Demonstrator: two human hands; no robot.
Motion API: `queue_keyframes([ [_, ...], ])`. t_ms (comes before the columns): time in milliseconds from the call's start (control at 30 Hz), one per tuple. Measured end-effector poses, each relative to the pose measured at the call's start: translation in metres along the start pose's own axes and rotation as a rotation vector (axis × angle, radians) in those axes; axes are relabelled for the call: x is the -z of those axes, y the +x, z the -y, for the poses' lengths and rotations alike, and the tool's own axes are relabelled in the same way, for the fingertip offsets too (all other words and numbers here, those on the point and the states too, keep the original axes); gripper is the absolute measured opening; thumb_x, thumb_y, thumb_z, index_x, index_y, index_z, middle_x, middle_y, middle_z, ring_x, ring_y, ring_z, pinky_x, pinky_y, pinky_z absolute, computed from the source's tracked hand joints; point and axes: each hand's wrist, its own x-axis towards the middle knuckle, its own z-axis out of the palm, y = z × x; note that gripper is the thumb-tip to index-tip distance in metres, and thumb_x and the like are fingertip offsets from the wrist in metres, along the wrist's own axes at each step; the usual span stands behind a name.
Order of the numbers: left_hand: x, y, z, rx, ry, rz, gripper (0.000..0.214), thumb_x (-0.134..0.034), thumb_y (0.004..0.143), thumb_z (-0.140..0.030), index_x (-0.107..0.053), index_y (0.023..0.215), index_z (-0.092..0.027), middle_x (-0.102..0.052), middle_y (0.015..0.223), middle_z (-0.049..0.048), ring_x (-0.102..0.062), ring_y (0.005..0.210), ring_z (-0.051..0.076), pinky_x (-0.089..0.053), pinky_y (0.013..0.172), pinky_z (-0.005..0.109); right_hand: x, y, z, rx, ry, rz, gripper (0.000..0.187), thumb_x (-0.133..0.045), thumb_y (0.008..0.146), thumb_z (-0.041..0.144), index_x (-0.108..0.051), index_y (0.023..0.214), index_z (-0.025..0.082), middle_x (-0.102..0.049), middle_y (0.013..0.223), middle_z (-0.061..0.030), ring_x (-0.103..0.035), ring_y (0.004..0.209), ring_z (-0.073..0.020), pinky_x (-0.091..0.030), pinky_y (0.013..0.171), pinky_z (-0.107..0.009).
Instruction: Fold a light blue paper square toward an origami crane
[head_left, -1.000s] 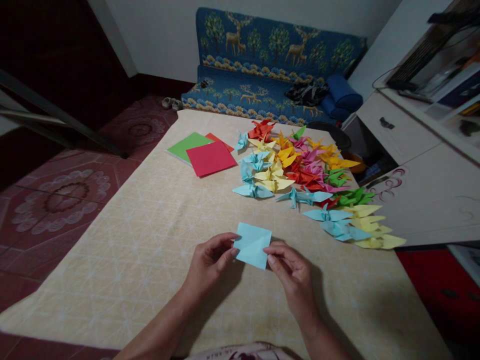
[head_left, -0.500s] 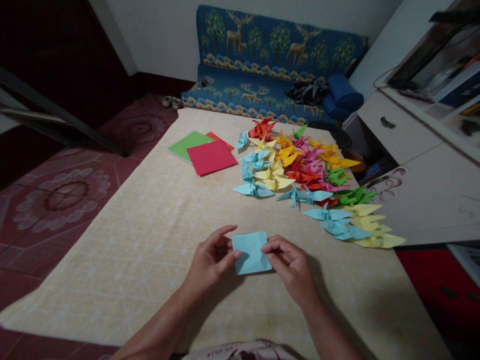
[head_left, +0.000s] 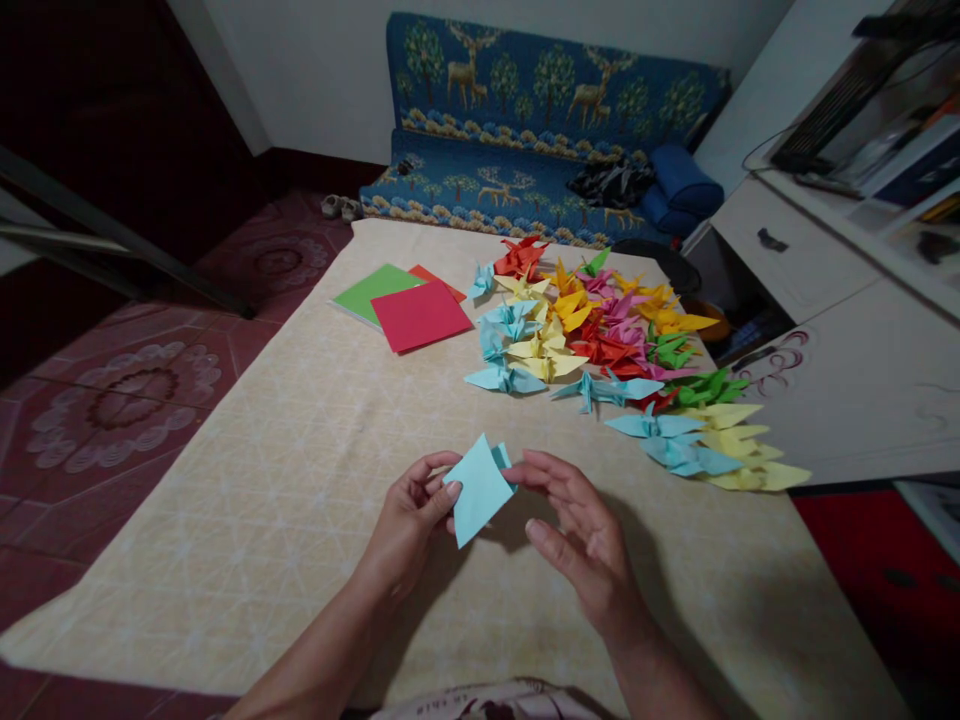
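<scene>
A folded piece of light blue origami paper is held tilted above the table, one corner pointing up and away from me. My left hand pinches its left side, thumb on top and fingers beneath. On the other side, my right hand has its thumb and fingers apart, with a fingertip at the paper's right edge, where a folded layer shows. Beyond the hands lie many folded paper cranes in blue, yellow, red, orange, pink and green.
Red paper sheets overlap green sheets at the far left of the cloth-covered table. A blue sofa stands behind the table, and a white cabinet stands to the right. A metal frame is at the left.
The blue paper has been lifted and turned from a flat square to a tilted diamond. My right thumb has let go and that hand has opened; my left hand now grips the paper.
</scene>
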Motion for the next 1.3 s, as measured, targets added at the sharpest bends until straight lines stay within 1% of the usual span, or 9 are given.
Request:
queue_keyframes([
  [133,-0.006,-0.005,-0.002,0.106,-0.090,0.019,0.045,-0.082,0.069,-0.030,-0.060,0.106,-0.018,-0.070,0.078,0.0009,-0.061,0.056,0.008,-0.044,0.048,0.014,-0.005,0.003,0.008,0.002,-0.001,-0.046,0.044,-0.065,0.081,0.032,-0.058,0.124,0.027,-0.068,0.116,-0.0074,-0.060,0.110,-0.0248,-0.041,0.101,-0.042],
  [267,-0.010,-0.007,-0.004,0.182,-0.138,0.019,0.046,-0.084,0.067,-0.027,-0.063,0.106,-0.016,-0.070,0.073,-0.0009,-0.055,0.048,0.004,-0.040,0.043,0.011,-0.005,0.006,0.014,0.015,-0.023,-0.008,0.042,-0.064,0.083,0.028,-0.057,0.125,0.025,-0.067,0.118,-0.0086,-0.060,0.111,-0.0250,-0.043,0.100,-0.043],
  [367,-0.011,-0.008,-0.004,0.184,-0.145,0.021,0.044,-0.083,0.068,-0.026,-0.062,0.106,-0.016,-0.068,0.072,-0.0017,-0.056,0.049,0.003,-0.043,0.045,0.011,-0.006,0.007,0.014,0.043,-0.029,-0.010,0.041,-0.064,0.084,0.025,-0.056,0.124,0.026,-0.065,0.122,-0.0080,-0.059,0.113,-0.0241,-0.044,0.100,-0.041],
  [500,-0.013,-0.009,-0.003,0.057,-0.109,-0.063,0.040,-0.084,0.067,-0.027,-0.059,0.097,-0.017,-0.066,0.072,-0.0028,-0.060,0.057,0.007,-0.048,0.051,0.015,-0.009,0.007,0.008,0.065,-0.017,-0.071,0.048,-0.071,0.079,0.027,-0.055,0.125,0.027,-0.061,0.125,-0.0078,-0.059,0.110,-0.0245,-0.047,0.095,-0.039],
  [600,-0.014,-0.010,-0.004,-0.037,-0.058,-0.126,0.034,-0.084,0.065,-0.028,-0.058,0.084,-0.017,-0.061,0.065,-0.0048,-0.056,0.055,0.006,-0.047,0.051,0.015,-0.010,0.006,0.000,0.007,-0.016,-0.082,0.049,-0.075,0.076,0.030,-0.057,0.122,0.026,-0.063,0.122,-0.0086,-0.061,0.107,-0.0247,-0.052,0.087,-0.036],
  [733,-0.014,-0.012,-0.004,-0.119,-0.009,-0.143,0.030,-0.084,0.065,-0.029,-0.060,0.079,-0.017,-0.058,0.063,-0.0051,-0.055,0.054,0.007,-0.048,0.054,0.018,-0.010,0.004,-0.011,-0.096,0.018,-0.187,0.049,-0.077,0.074,0.034,-0.057,0.118,0.025,-0.067,0.109,-0.0082,-0.065,0.089,-0.0216,-0.054,0.072,-0.031],
  [900,-0.013,-0.016,-0.002,-0.272,0.132,-0.157,0.020,-0.082,0.066,-0.025,-0.065,0.072,-0.017,-0.065,0.072,-0.0007,-0.060,0.065,0.011,-0.051,0.061,0.020,-0.011,0.005,-0.019,-0.129,0.060,-0.292,0.040,-0.077,0.073,0.035,-0.061,0.107,0.023,-0.069,0.099,-0.0065,-0.065,0.085,-0.0198,-0.053,0.071,-0.028],
  [1133,-0.010,-0.023,-0.005,-0.467,0.382,0.014,0.004,-0.076,0.074,-0.020,-0.074,0.077,-0.019,-0.069,0.080,0.0055,-0.064,0.074,0.016,-0.052,0.063,0.022,-0.005,0.010,-0.020,-0.174,0.075,-0.350,0.036,-0.074,0.075,0.037,-0.061,0.103,0.019,-0.071,0.083,-0.0044,-0.064,0.073,-0.0172,-0.050,0.065,-0.026],
  [1300,-0.006,-0.024,-0.009,-0.488,0.462,0.116,0.007,-0.070,0.080,-0.021,-0.076,0.084,-0.020,-0.069,0.080,0.0059,-0.064,0.073,0.016,-0.050,0.064,0.024,0.000,0.012,-0.023,-0.189,0.079,-0.325,0.037,-0.072,0.078,0.038,-0.058,0.107,0.019,-0.067,0.074,-0.0003,-0.061,0.067,-0.0152,-0.045,0.061,-0.024],
])
